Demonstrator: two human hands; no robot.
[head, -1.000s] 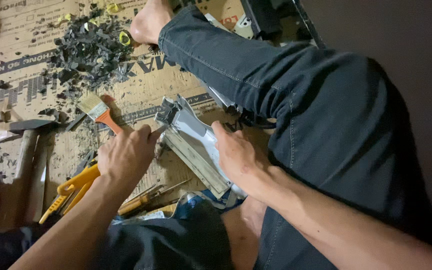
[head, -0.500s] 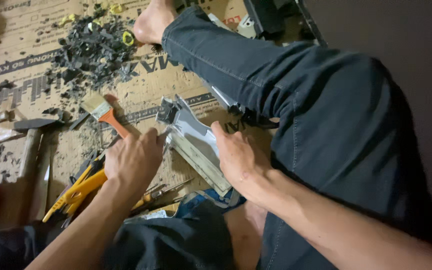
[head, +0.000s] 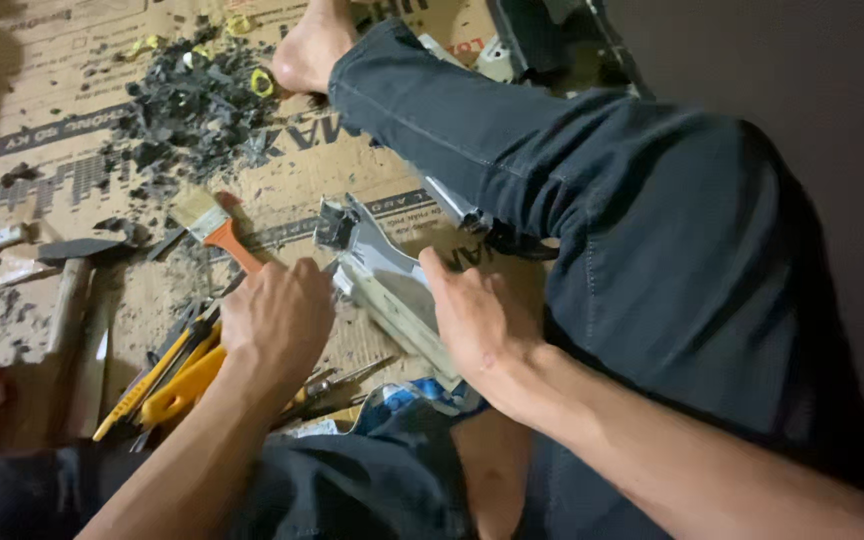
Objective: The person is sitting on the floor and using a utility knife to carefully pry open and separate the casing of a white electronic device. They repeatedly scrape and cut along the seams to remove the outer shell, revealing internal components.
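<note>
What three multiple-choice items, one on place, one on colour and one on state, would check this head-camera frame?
1. Where does the pile of dark debris lie?
A. on the cardboard sheet near the bare foot
B. on the person's lap
C. inside a bucket

2. What colour is the paintbrush handle?
A. blue
B. orange
C. white

3. How does the right hand stand?
A. raised clear of everything
B. gripping the hammer
C. laid flat on the grey metal part

Answers:
1. A: the debris is spread on the cardboard sheet just left of the bare foot.
2. B: the handle runs orange from the metal ferrule toward the left hand.
3. C: the palm and fingers rest on the grey metal part, while the hammer lies untouched at the left.
</note>
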